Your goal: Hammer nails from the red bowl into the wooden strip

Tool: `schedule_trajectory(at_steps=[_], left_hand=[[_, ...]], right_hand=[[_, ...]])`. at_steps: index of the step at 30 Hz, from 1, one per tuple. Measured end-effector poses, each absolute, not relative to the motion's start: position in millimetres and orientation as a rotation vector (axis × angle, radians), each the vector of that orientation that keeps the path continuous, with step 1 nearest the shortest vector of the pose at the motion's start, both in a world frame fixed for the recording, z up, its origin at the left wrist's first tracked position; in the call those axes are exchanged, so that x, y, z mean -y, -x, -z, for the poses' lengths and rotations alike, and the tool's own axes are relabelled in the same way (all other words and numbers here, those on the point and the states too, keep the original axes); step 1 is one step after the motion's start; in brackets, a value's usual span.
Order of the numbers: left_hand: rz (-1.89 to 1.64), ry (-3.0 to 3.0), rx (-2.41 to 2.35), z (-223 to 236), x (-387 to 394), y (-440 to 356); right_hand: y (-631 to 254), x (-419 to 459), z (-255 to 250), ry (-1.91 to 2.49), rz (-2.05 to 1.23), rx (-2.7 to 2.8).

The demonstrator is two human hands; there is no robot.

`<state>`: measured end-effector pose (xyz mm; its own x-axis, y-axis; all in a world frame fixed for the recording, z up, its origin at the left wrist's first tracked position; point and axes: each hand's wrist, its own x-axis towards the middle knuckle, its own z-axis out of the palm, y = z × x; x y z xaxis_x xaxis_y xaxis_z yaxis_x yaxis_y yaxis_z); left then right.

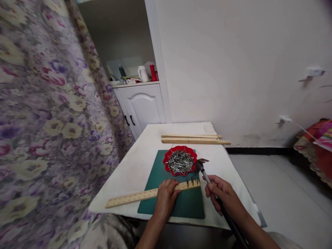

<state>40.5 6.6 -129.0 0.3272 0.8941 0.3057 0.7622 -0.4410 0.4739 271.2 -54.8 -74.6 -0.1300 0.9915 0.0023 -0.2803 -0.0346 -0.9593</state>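
Observation:
My left hand (166, 197) presses down on a long wooden strip (129, 198) that lies across a green cutting mat (181, 204). Several dark nails (191, 180) stand in the strip's right end. My right hand (223, 195) is closed round the handle of a claw hammer (201, 166), whose head hovers just right of the nails. A red scalloped dish (171, 154) full of loose nails (180, 162) sits on the mat's far part.
Two more wooden strips (194, 139) lie at the far end of the white table (135, 162). A floral curtain (46, 114) hangs to the left. A white cabinet (141, 105) with a jug and bottles stands beyond. Tiled floor lies to the right.

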Motion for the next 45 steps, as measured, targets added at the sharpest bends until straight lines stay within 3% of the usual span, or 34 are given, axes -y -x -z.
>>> schedule_trajectory(at_steps=[11, 18, 29, 36, 45], left_hand=[[-0.807, -2.309, -1.466, 119, 5, 4], [-1.084, -2.214, -1.491, 103, 17, -40], [-1.242, -2.072, -1.734, 134, 14, -71], [-1.096, -2.248, -1.674, 157, 19, -41], [-0.975, -2.207, -1.488, 150, 10, 0]], right_hand=[[-267, 53, 83, 0.935, -1.461, 1.114], [-265, 53, 80, 0.960, -1.455, 1.113], [-266, 58, 76, 0.952, -1.442, 1.129], [-266, 58, 78, 0.946, -1.447, 1.123], [-263, 59, 78, 0.954, -1.461, 1.140]])
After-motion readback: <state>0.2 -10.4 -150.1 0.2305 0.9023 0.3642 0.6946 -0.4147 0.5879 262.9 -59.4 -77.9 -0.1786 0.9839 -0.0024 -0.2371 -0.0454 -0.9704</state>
